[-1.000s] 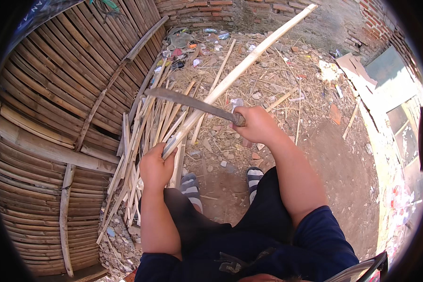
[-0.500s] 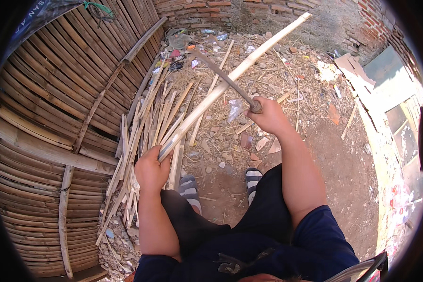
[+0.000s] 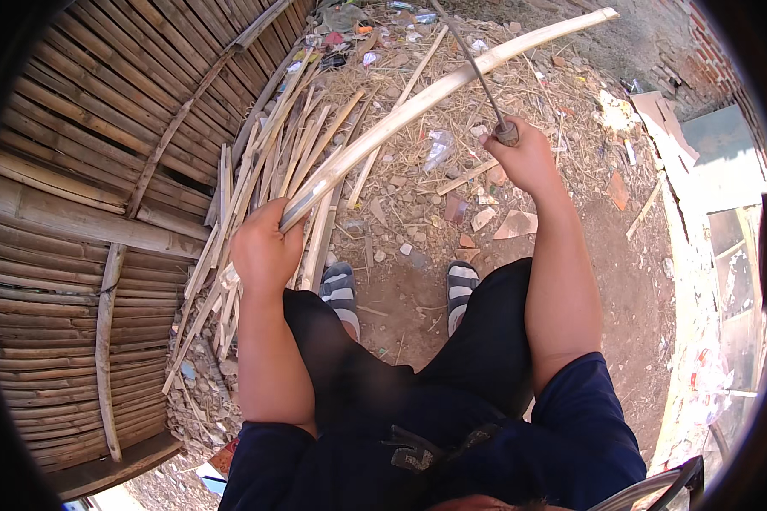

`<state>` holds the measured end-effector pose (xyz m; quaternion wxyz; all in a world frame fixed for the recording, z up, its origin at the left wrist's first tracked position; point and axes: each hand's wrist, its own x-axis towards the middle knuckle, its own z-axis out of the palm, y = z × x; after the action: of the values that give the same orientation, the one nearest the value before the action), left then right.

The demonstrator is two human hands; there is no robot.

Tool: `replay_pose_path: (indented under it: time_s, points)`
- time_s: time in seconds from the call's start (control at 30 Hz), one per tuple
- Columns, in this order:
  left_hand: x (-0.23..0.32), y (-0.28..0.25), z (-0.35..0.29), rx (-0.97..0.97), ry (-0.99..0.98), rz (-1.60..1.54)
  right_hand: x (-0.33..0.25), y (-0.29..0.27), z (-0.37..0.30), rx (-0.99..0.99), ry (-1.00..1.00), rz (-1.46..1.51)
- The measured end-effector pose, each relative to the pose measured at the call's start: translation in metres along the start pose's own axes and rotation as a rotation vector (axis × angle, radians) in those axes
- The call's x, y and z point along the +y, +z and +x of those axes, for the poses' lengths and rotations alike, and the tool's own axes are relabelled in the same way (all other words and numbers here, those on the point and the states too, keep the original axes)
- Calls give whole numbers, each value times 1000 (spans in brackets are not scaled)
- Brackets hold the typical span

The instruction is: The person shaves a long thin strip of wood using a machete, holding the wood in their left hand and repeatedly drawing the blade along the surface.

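My left hand [image 3: 262, 247] is wrapped round the near end of a long pale bamboo strip [image 3: 411, 111]. The strip slants up and away to the right, bowing slightly toward its far end. In my right hand [image 3: 527, 157] I grip the short handle of a machete [image 3: 481, 71] with a thin dark blade. Its blade points away from me and crosses the strip's far half; whether the two touch I cannot tell. The blade's tip runs to the upper edge of the view.
Many split bamboo strips [image 3: 268, 157] lie heaped on the left, along a bamboo slat wall [image 3: 77, 204]. Rubble, straw and litter cover the ground ahead, with broken tile pieces [image 3: 516, 224] near my feet. Boards [image 3: 724, 153] stand at the right, below a brick wall [image 3: 709, 64].
My right hand has moved up and to the right, and the machete now points more straight ahead. The strip's far end has shifted right, while my left hand is slightly higher and farther left.
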<state>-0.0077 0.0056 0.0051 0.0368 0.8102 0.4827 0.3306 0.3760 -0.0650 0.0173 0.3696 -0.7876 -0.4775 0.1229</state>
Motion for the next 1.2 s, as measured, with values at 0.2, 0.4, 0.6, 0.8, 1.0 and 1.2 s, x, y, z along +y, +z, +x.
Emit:
replay_pose_path:
  time_s: [0.2, 0.4, 0.6, 0.8, 1.0, 1.2]
  points:
    - [4, 3, -1, 16, -1, 9, -42, 30, -32, -354, -329, -187]
    - [-8, -5, -1, 136, 50, 18, -23, 10, -13, -185, -262, -90]
    - [-7, 0, 0, 175, 55, 46, -24, 3, -16, -142, -80, -14]
    - [-2, 2, -4, 123, 24, -7, -43, 22, -33, -298, -351, -216]
    - [-4, 2, -3, 160, 52, -6, -18, -6, -4, -112, -38, 30]
    - [-3, 5, -1, 128, -3, -14, -40, 18, -24, -254, -168, -27]
